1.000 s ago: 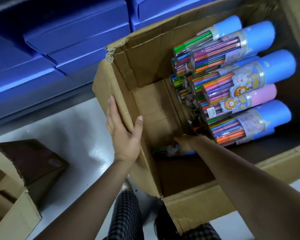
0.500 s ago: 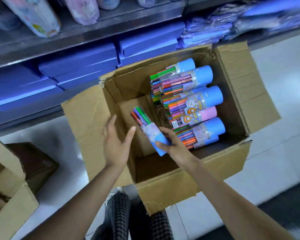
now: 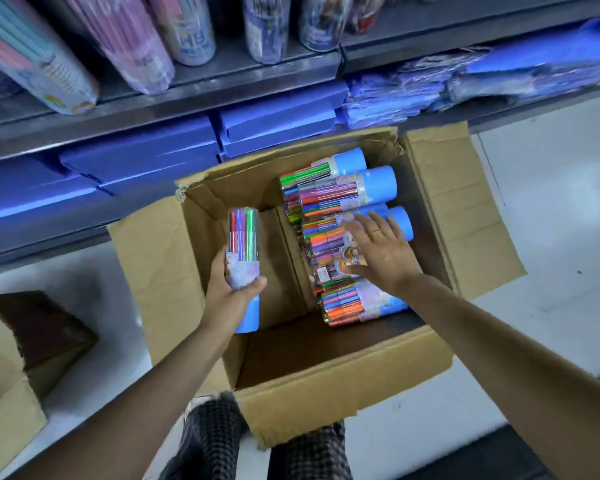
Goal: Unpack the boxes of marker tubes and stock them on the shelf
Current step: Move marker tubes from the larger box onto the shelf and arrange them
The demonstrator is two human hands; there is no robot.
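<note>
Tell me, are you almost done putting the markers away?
Not yet. One side of the cardboard box already looks emptied. The left hand holds one marker tube, and the right hand reaches, fingers spread, over the stacked tubes left inside. None of these is on the shelf yet, so plenty remains.

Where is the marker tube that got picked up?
In the head view, the left hand grips the marker tube over the empty left side of the cardboard box, left of the stacked tubes.
</note>
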